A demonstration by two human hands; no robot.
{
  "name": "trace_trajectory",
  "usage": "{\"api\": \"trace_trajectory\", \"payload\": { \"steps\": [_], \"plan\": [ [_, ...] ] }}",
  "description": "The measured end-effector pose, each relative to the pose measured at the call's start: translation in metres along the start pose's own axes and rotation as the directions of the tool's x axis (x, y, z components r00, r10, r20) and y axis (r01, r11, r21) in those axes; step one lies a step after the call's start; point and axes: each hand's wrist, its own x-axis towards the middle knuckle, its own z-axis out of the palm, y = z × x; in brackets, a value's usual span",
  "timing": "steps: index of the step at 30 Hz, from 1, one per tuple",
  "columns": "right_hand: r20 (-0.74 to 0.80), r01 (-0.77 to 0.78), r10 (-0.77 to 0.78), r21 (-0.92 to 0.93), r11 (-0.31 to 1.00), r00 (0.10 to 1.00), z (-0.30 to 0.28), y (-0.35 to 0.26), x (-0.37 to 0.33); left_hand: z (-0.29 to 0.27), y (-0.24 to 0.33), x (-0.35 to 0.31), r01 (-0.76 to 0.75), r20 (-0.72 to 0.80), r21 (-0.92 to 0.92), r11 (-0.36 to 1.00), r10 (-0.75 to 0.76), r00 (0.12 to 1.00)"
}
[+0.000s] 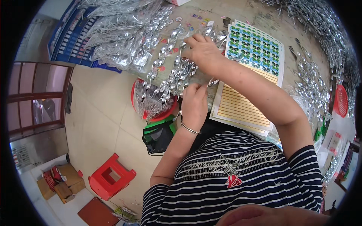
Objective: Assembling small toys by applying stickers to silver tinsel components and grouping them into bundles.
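Several shiny silver twisted strips hang over the near left edge of the worktable in a loose row. My right hand reaches across them, its fingers curled down onto the upper part of a strip. Closer to me, my left hand is pinched at the table edge, with a short piece of silver strip showing beside its fingertips. Exactly what lies between the fingers is partly hidden. Under my right forearm lie a sticker sheet with green and blue round shapes and a yellow striped sheet.
Clear bags of silver strips lie at the far left beside a blue crate. More silver strips spread at right, near a red basket. Below the edge stand a red tub and a red stool.
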Motion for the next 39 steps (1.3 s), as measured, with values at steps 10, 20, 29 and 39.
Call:
{"api": "trace_trajectory", "payload": {
  "steps": [10, 20, 29, 39],
  "plan": [
    [0.086, 0.070, -0.068, -0.021, 0.997, 0.994, -0.002, 0.020, -0.004, 0.004, -0.008, 0.001, -0.016, -0.031, 0.001, 1.000, 0.016, 0.999],
    [0.220, 0.134, -0.111, -0.093, 0.987, 0.969, -0.001, 0.019, -0.003, 0.005, -0.011, 0.006, -0.010, -0.067, 0.028, 1.000, 0.011, 0.998],
    [0.199, 0.274, -0.228, -0.250, 0.929, 0.953, 0.000, 0.024, 0.003, 0.008, -0.014, 0.007, -0.023, -0.075, 0.040, 0.999, 0.026, 0.997],
    [0.105, 0.302, -0.288, -0.149, 0.942, 0.952, -0.051, 0.029, -0.039, 0.004, -0.013, 0.000, 0.016, -0.025, 0.067, 0.998, -0.014, 1.000]
  ]
}}
